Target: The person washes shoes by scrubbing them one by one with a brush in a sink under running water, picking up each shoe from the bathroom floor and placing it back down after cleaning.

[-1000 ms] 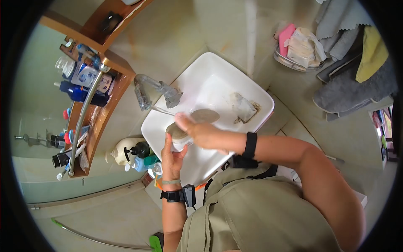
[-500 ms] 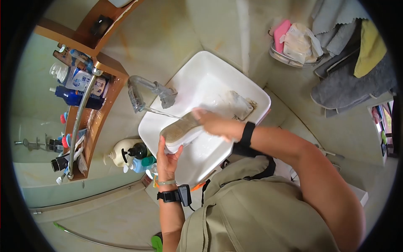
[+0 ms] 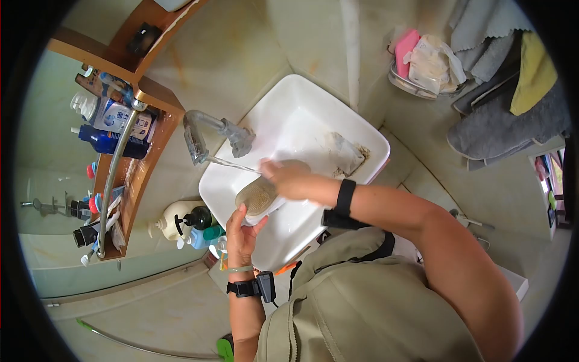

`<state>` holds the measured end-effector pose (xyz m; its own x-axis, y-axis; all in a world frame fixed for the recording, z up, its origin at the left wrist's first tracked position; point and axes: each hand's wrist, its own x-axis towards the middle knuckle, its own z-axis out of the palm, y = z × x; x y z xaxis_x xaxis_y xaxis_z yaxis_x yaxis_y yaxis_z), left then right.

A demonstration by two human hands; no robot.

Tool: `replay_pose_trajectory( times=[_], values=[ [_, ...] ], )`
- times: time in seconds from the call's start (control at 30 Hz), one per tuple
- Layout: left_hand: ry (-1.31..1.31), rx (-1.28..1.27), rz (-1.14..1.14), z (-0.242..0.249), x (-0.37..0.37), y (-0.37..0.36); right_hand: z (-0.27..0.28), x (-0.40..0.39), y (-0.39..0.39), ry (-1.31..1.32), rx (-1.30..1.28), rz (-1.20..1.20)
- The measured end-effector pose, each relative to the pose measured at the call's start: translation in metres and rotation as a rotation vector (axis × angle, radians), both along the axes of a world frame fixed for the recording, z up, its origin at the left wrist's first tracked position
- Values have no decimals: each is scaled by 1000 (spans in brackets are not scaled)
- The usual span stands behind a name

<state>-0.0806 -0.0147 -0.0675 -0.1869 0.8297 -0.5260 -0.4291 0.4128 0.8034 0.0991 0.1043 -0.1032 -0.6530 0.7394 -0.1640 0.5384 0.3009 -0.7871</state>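
Note:
A shoe [image 3: 257, 198] with its tan sole turned up is held over the white sink [image 3: 368, 131]. My left hand [image 3: 242, 234] is closed around its near end, thumb on the sole's edge. My right hand [image 3: 289, 180] lies across the middle of the sole, smeared by motion; whether its fingers hold anything is hidden. Water runs in a thin stream from the faucet [image 3: 198, 145] toward the shoe and my right fingers. A second whitish, dirt-stained item [image 3: 345, 154], perhaps another shoe, lies at the sink's right side with brown grime near it.
On the left is a wooden shelf [image 3: 158, 96] with bottles and a metal rail. Pump bottles [image 3: 175, 218] stand beside the sink. A wire basket [image 3: 416, 87] with a pink item hangs on the wall at upper right, near grey slippers [image 3: 494, 133] and cloths [image 3: 534, 72].
My right hand has slid left along the sole, toward the faucet stream. The shoe has shifted slightly, with my left hand still on its near end.

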Motion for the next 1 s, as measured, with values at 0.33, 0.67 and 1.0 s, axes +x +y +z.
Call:
replay_pose_trajectory(
  times=[0.33,0.67,1.0],
  values=[
    [163,101,-157,6,0,1,-44,20,36,-160,97,-25],
    [-23,11,61,6,6,4,-39,32,31,-60,171,-44],
    [-498,-140,465,-14,-5,4,81,7,-52,71,-179,152]
  ],
)
